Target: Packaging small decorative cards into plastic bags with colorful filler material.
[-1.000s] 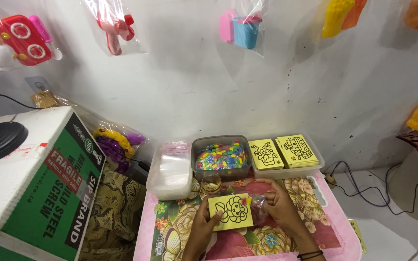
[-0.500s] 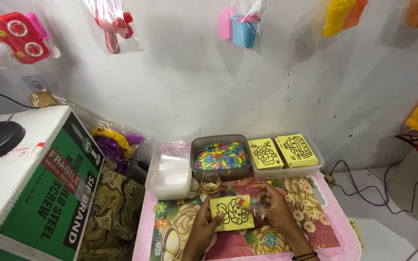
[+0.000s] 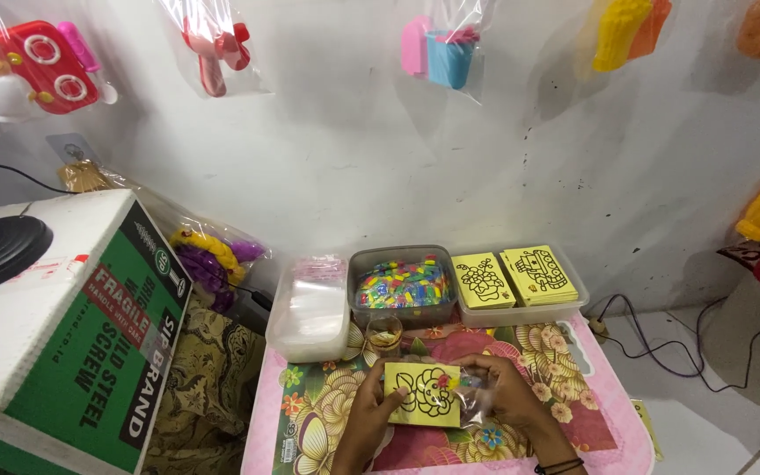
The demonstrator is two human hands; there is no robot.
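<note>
A yellow card with a black line drawing point(image 3: 422, 393), partly inside a clear plastic sleeve, is held low over a small pink table with a flowered cover point(image 3: 310, 413). My left hand point(image 3: 369, 413) grips the card's left edge. On the card's right side, my right hand point(image 3: 505, 391) holds the sleeve, with a few small coloured bits between the fingers. Just behind the card stands a small clear cup point(image 3: 384, 332).
At the table's back sit a tub of clear sleeves point(image 3: 311, 308), a tub of coloured pieces point(image 3: 400, 283) and a tray of yellow cards point(image 3: 519, 277). A green and white carton point(image 3: 72, 325) stands left. Bagged toys hang on the wall. Cables lie right.
The card and both hands have stayed in nearly the same spot; the card has tilted slightly and the right hand has closed further over its right edge.
</note>
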